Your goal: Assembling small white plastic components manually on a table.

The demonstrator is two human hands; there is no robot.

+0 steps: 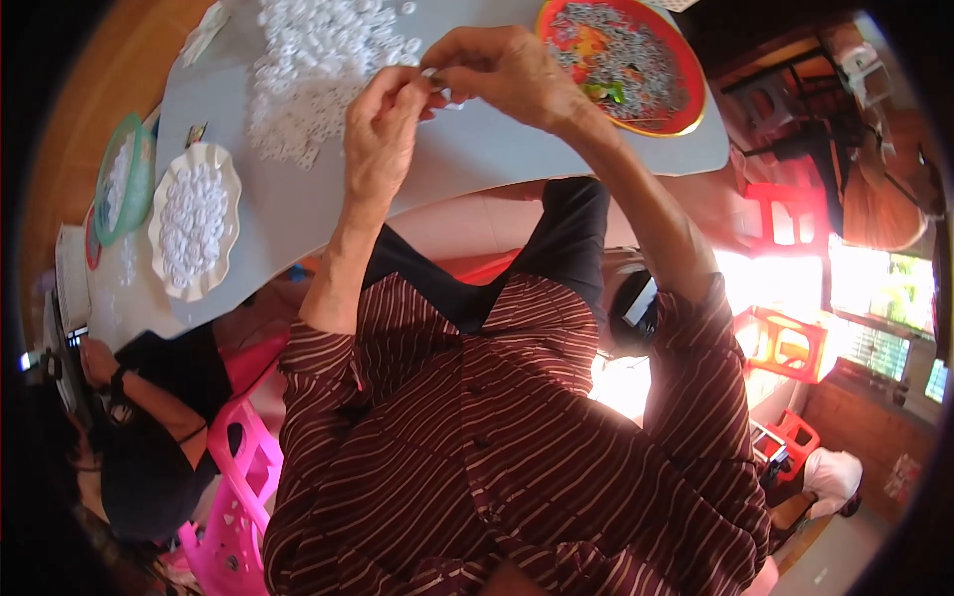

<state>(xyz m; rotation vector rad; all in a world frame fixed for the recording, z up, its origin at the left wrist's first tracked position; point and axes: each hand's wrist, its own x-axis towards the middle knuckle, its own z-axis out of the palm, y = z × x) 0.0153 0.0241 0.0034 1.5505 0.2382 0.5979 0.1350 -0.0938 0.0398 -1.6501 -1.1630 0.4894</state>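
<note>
My left hand [382, 134] and my right hand [509, 77] meet above the far part of the grey table [447, 149]. Both pinch at one small white plastic piece [431, 74], mostly covered by the fingertips. Beyond my left hand lies a heap of small white plastic pieces [323, 45]. Nearer, a spread of tiny flat whitish pieces [298, 119] with dark spots adjoins that heap. Beside my right hand stands a red plate with a yellow rim [696, 99], holding many thin grey metal pins or nails [646, 74].
A white scalloped dish [233, 233] of white pieces stands at the table's left, beside a green basket [145, 179]. Another person [159, 417] sits at the left near a pink chair [238, 507]. Red stools [785, 343] stand at the right.
</note>
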